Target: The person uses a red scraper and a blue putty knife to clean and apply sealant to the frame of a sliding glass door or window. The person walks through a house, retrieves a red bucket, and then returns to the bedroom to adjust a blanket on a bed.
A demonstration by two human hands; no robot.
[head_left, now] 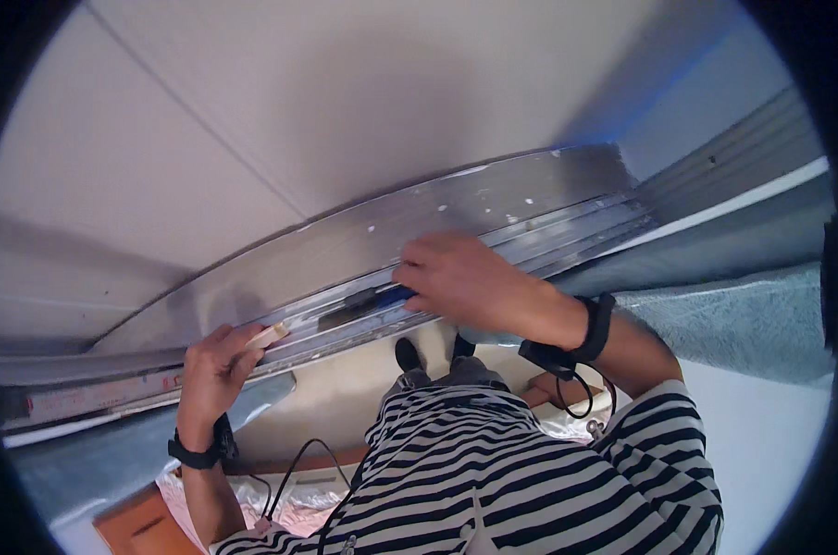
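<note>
My left hand (217, 365) is closed on a short, pale, flat piece (269, 336) that looks like wood, one end sticking out past the fingers over the sill. Out over the middle of the metal window track (548, 231), my right hand (470, 282) has its fingers curled at the blue end of a tool with a dark grey part (345, 310). The dark part points left along the track's grooves. Just what kind of tool it is cannot be made out, and the hand hides part of the blue end.
A pale panel (206, 120) rises beyond the track. Grey-blue curtains (733, 314) hang at the right, with another stretch of curtain (132, 453) at lower left. Black cables (298, 453) hang by my body. Orange-brown wooden furniture (141, 527) with pink cloth stands behind me.
</note>
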